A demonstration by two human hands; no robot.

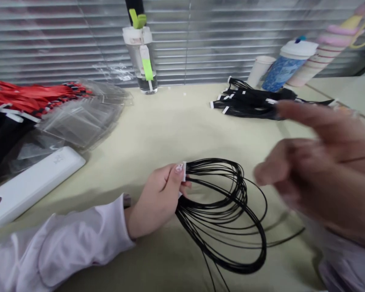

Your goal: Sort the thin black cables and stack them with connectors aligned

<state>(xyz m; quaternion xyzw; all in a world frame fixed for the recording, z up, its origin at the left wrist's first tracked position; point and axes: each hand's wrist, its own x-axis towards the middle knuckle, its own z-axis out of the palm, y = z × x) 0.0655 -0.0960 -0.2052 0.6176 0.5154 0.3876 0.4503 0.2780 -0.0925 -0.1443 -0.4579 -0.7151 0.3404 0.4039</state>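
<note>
My left hand (159,198) is closed on a looped black wire harness (246,202), pinching it at a white connector (184,171) between thumb and fingers. A second white piece shows just below the thumb. The wires curl to the right in wide loops, and a few loose ends trail over the table. On the right, close to the camera and blurred, my right hand (325,170) is raised with its index finger stretched out and the thumb apart. It appears to hold nothing. The harness loops lie to its left.
Black wire harnesses with white connectors (249,101) lie at the back right, before a white cup (260,71) and a blue tumbler (286,67). A clear bottle (142,61) stands by the blinds. Red bundles (33,97), clear plastic bags (82,119) and a white power bank (36,182) are left.
</note>
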